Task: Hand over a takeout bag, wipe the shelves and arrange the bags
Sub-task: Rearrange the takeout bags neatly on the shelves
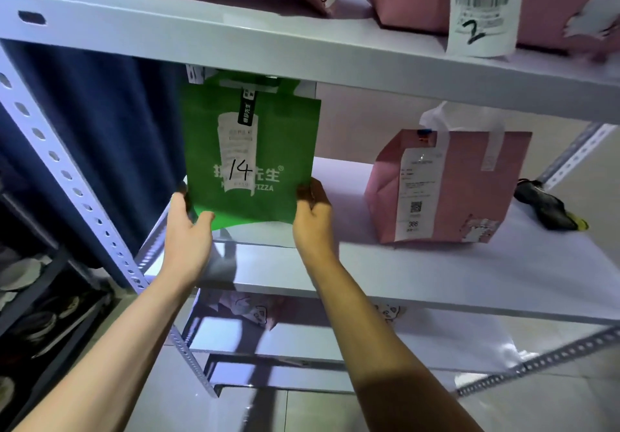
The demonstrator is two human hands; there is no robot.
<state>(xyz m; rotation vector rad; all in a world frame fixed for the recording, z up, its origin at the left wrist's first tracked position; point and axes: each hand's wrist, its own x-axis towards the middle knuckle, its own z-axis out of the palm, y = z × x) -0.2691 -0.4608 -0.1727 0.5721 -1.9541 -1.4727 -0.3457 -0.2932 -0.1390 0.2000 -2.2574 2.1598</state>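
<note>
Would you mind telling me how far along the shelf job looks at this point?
Arranging is in hand: left hand and right hand grip the lower corners of the green bag marked 14 on the middle shelf. The pink bag already stands there. A dark cloth lies beside it. Whether handover or wiping happened cannot be told.

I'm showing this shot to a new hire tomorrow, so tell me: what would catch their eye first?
The bright green bag marked 14, at the left of the middle shelf, gripped at its lower corners by the left hand and right hand. Next, the pink bag with a long receipt, standing to its right on the same shelf. Above, on the top shelf, another pink bag's label shows a handwritten 2.
</note>
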